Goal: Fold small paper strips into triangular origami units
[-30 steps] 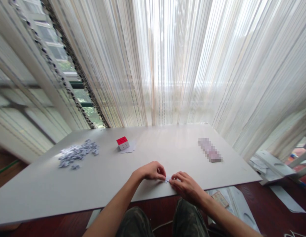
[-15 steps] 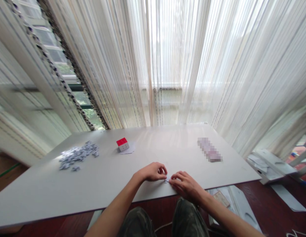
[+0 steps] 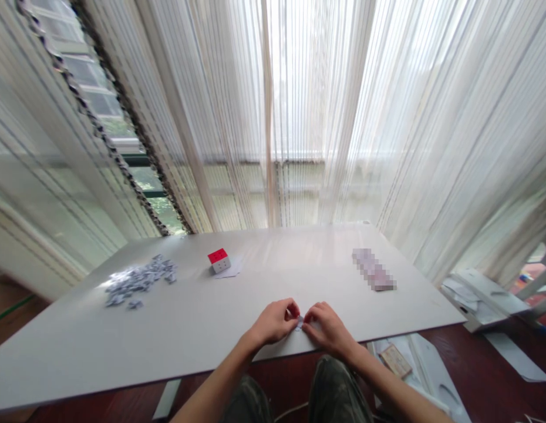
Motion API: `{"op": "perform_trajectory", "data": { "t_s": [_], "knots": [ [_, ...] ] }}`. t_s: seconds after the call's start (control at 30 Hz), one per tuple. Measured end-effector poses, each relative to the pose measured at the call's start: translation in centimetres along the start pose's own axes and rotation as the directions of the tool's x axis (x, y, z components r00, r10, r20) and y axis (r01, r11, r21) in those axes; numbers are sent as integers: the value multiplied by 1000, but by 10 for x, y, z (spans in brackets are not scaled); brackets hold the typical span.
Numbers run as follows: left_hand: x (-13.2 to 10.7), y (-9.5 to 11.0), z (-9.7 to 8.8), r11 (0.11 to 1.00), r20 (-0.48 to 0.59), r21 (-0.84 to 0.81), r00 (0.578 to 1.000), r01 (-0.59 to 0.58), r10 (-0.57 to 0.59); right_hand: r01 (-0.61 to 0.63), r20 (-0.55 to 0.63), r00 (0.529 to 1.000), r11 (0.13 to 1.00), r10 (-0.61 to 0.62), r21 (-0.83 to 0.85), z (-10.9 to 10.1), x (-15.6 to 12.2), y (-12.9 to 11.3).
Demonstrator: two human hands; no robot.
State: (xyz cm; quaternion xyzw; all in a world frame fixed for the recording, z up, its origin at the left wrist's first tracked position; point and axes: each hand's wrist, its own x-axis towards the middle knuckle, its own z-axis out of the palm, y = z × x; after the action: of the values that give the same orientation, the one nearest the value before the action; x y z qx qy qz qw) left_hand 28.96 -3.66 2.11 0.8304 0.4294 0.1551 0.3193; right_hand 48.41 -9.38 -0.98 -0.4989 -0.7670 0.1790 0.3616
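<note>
Just inside the near edge of the tabletop (image 3: 189, 329), my left hand (image 3: 278, 319) and right hand (image 3: 328, 326) pinch a small piece of paper (image 3: 300, 323) from opposite sides, fingers (image 3: 294, 306) drawn narrow, presumably because so slight a thing admits only fingertips. The surface beneath likely steadies my grip. A loose pile of folded papers (image 3: 141, 283) lies toward the left edge, well clear of my arms. Nearer the far edge, a red-topped cube (image 3: 219, 261) overlaps flat sheets (image 3: 232, 270), perhaps weighting them; a blurred strip (image 3: 373, 269) lies toward the right edge.
</note>
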Motion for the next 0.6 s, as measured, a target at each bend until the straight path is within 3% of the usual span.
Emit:
{"op": "perform_trajectory", "data": {
  "t_s": [0.2,0.6],
  "knots": [
    [-12,6,7,998,-118,-2,991,-56,55,-134,46,990,989,132,55,0,8,5],
    [-12,11,14,1000,-207,-12,978,-25,22,-123,108,986,992,125,-19,-4,19,2]
  ]
}}
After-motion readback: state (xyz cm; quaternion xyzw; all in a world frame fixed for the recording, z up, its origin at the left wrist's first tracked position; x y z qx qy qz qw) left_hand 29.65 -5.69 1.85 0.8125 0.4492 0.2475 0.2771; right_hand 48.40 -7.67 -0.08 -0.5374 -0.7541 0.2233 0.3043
